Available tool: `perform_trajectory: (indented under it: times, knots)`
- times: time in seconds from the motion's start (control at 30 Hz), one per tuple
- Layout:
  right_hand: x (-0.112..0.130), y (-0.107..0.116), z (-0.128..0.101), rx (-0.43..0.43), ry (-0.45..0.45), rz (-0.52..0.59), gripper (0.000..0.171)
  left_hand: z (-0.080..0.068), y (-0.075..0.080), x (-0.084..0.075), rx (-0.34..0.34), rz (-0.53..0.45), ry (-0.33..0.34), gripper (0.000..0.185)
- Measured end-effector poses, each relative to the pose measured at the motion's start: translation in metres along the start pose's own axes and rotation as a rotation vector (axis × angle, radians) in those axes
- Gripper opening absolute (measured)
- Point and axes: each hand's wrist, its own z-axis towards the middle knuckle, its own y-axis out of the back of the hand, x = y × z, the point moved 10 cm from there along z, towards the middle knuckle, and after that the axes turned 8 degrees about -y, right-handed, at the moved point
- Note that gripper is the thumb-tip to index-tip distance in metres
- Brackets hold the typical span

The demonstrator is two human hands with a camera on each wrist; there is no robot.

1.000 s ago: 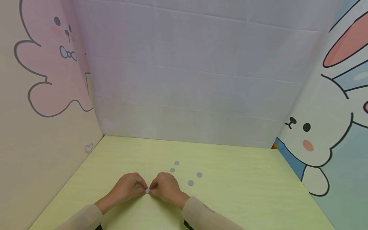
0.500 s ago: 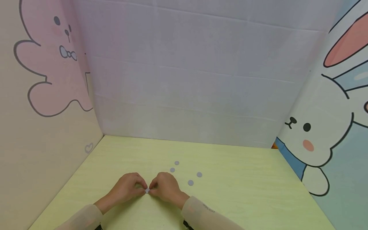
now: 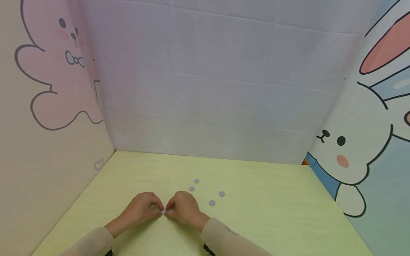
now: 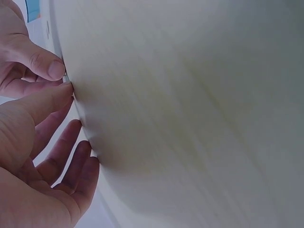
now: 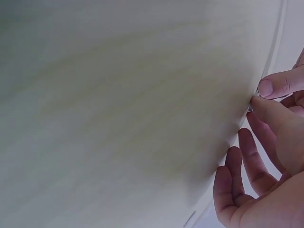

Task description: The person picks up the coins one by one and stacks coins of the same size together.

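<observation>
A small grey disc (image 3: 164, 212) lies on the yellow-green tabletop (image 3: 256, 220) near the front edge. My left hand (image 3: 145, 209) and right hand (image 3: 182, 208) meet over it, knuckles up and fingers curled, and both pinch its edges with their fingertips. In the left wrist view my left hand (image 4: 42, 128) has its thumb tip at the table surface, with the right hand's thumb (image 4: 47, 66) just above it. The right wrist view mirrors this: my right hand (image 5: 266, 142) has a fingertip on the table beside the left thumb (image 5: 280, 85). The disc is almost hidden in both wrist views.
Several more grey discs lie loose just beyond and right of my hands, the nearest (image 3: 212, 203) and another (image 3: 191, 188) among them. Cartoon-printed panels wall in the table on the left (image 3: 48, 106), back (image 3: 208, 89) and right (image 3: 368, 142).
</observation>
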Motion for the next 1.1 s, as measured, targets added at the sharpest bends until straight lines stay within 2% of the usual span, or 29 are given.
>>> perform_trajectory:
  times: [0.77, 1.1]
  knots:
    - [-0.0031, -0.0027, 0.0019, 0.005, -0.014, 0.001, 0.006, 0.0005, -0.0025, 0.0036, 0.006, -0.011, 0.025, 0.016]
    - [-0.0035, -0.0014, 0.0010, 0.004, -0.018, 0.006, 0.007, 0.0003, -0.0016, 0.0027, -0.003, 0.009, 0.011, 0.015]
